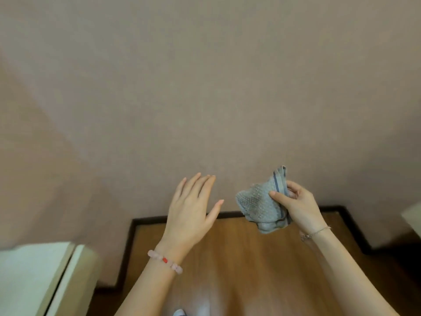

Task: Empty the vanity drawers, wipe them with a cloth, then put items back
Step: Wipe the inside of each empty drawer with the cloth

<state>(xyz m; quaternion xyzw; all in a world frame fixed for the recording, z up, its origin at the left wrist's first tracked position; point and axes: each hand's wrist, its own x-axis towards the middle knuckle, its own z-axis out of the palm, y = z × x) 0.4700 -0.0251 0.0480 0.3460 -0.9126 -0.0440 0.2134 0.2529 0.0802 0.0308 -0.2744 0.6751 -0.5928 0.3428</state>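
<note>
My right hand [298, 206] grips a crumpled grey cloth [259, 206] with a blue stripe along its edge, held up in front of the wall. My left hand [191, 210] is raised beside it, palm down, fingers spread and holding nothing, a short gap left of the cloth. A pink bead bracelet is on my left wrist and a thin chain on my right. No vanity drawer shows in this view.
A plain beige wall [205, 87] fills most of the view. Below lies a wooden floor [239, 258] with a dark skirting board [150, 220]. A white furniture top [29, 277] stands at the lower left, and a pale corner [413, 215] at the right edge.
</note>
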